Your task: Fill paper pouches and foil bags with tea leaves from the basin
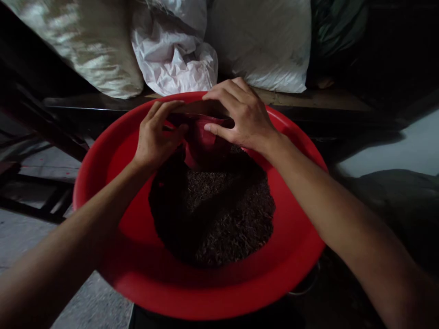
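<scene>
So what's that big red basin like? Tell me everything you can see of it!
The basin is bright red and smooth, probably plastic, with a wide rim and sloping sides. It sits open side up, with dark, dry-looking bits covering its bottom. Inside its far part, a darker red bag is between the left hand and right hand. I can't tell whether the hands touch the basin or what holds it up.

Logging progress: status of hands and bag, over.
Left hand, right hand: at reddish bag; grip unclear. Red basin holds dark loose material. Nothing visibly blocking hands.
</scene>
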The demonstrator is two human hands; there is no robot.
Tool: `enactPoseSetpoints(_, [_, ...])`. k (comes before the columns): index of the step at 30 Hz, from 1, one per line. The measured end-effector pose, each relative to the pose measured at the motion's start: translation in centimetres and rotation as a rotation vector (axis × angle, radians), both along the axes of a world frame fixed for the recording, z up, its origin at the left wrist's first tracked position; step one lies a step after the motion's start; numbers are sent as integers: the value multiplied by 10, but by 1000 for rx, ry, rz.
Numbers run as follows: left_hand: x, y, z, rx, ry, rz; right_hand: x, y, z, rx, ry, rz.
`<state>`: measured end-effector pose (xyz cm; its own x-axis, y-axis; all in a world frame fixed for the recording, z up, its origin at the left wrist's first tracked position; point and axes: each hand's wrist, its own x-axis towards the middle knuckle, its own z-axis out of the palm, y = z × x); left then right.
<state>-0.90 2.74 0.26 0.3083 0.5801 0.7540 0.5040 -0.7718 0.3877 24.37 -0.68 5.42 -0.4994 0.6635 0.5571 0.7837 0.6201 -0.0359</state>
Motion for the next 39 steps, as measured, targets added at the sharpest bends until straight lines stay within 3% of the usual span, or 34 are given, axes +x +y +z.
enactPoseSetpoints(5, [4, 1, -7, 44, 12, -12, -8, 5, -9, 29, 19, 14])
enactPoseSetpoints(11, [5, 0, -2, 167, 41, -145, -8, 5, -3, -120, 43, 16])
enactPoseSetpoints(17, [11, -8, 0, 153, 74, -232, -6, 19, 0, -478, -167, 67])
enactPoseSetpoints(20, [14, -9, -2, 94, 82, -223, -13, 21, 0, -560, -224, 75])
enactPoseSetpoints(26, [12, -5, -4, 71, 77, -152, -34, 13, -8, -476, -299, -136])
enactPoseSetpoints(32, [12, -10, -2, 49, 62, -128, -37, 17, -19, -377, -277, -176])
enactPoseSetpoints(36, [15, -9, -1, 32, 49, -109, -32, 18, -13, -313, -127, -153])
enactPoseSetpoints(39, [14, -2, -2, 6, 23, -73, -17, 22, 2, -167, 170, -185])
